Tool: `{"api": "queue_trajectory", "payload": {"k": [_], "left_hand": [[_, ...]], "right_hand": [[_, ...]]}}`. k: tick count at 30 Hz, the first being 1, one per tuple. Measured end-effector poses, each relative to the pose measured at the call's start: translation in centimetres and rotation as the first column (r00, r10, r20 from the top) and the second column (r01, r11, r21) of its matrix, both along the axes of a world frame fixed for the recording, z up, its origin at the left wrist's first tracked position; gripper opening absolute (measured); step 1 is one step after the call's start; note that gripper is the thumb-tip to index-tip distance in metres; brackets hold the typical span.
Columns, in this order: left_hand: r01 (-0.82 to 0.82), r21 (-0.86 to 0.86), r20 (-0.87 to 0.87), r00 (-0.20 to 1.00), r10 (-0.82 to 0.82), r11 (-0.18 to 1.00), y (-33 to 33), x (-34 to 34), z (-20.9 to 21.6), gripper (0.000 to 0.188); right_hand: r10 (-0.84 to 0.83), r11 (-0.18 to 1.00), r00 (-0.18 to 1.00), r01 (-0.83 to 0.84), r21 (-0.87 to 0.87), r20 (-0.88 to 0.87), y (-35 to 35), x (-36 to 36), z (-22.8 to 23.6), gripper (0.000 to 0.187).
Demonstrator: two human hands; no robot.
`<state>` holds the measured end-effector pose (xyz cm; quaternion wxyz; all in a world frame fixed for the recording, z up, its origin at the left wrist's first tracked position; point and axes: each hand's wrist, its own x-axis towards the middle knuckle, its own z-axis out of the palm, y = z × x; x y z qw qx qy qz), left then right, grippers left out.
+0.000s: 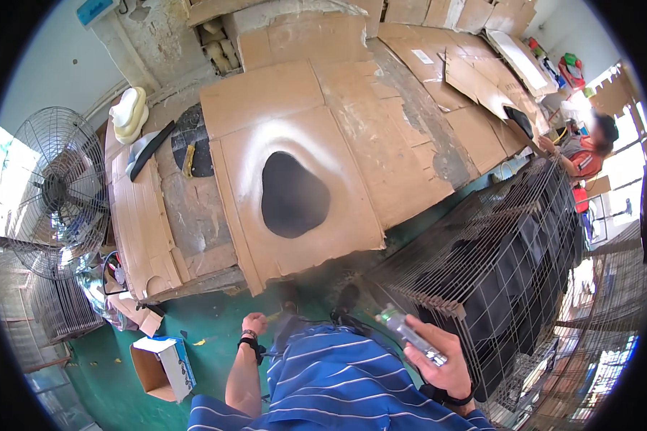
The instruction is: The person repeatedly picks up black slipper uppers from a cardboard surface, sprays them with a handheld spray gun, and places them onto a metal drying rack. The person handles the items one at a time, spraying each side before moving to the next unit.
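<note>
My right hand (442,359) is wrapped round a silver, tube-like tool with a greenish end (413,336), which looks like a spray gun. It is at waist height, right of my body, and its tip points up and left toward the table. On the left, my left hand (254,323) is curled closed low in front of the table edge; I cannot make out what is in its fingers. Before me a dark, rounded flat piece (295,194) lies on a cardboard sheet (352,223), with a white misty sprayed band around its top and sides. Neither hand touches it.
A wire rack (474,280) holding black sheets stands close on my right. To the left are a large caged fan (54,183) and an open cardboard box (164,370) on the green floor. Pale foam pads (128,115) sit on the table's left. Another person (586,154) works at far right.
</note>
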<state>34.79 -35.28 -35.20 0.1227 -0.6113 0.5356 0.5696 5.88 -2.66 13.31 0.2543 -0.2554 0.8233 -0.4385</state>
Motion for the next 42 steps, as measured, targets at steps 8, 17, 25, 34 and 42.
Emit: {"api": "queue_trajectory", "payload": {"k": [8,17,25,34,42], "left_hand": [[0.067,-0.024,-0.029,0.997,-0.068,0.997,0.6,-0.5,1.5,0.027],[0.052,-0.04,-0.012,0.999,-0.052,0.998,2.0,0.2,0.5,0.023],[0.167,-0.039,-0.011,0.986,-0.168,0.985,1.4,-0.8,0.7,0.02],[0.165,-0.049,0.003,0.986,-0.165,0.985,1.2,-1.6,-0.1,0.024],[0.293,-0.24,-0.182,0.923,-0.34,0.925,-0.6,-4.7,4.3,0.03]], "right_hand": [[-0.017,0.988,0.98,-0.014,-0.154,-0.2,-3.7,-1.7,-1.1,0.06],[-0.126,0.991,0.991,0.128,0.047,-0.054,1.2,-0.8,-1.2,0.05],[-0.121,0.986,0.992,0.117,-0.119,-0.028,0.2,-1.1,-2.3,0.05],[-0.1,0.99,0.995,0.097,-0.102,-0.026,3.0,-1.3,-1.9,0.052],[-0.22,0.975,0.975,0.221,-0.019,0.034,5.2,0.2,-2.1,0.05]]}}
